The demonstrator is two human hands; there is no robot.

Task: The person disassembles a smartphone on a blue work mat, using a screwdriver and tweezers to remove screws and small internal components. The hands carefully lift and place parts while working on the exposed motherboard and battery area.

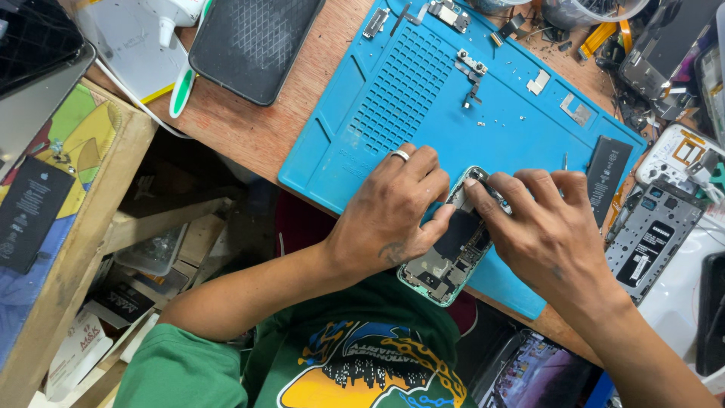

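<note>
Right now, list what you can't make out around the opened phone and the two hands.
- Head view: the middle of the opened phone is covered by the left hand and right hand.
- What the right hand's fingers pinch is too small to tell.
- The loose metal parts on the blue mat are too small to identify.
- The dark phone at top is cut off by the frame edge.

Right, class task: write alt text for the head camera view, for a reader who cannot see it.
Seen from above, a left hand steadies an opened phone on a blue work mat while the right hand works at its top end. Small metal parts and a black battery lie on the mat.
</note>
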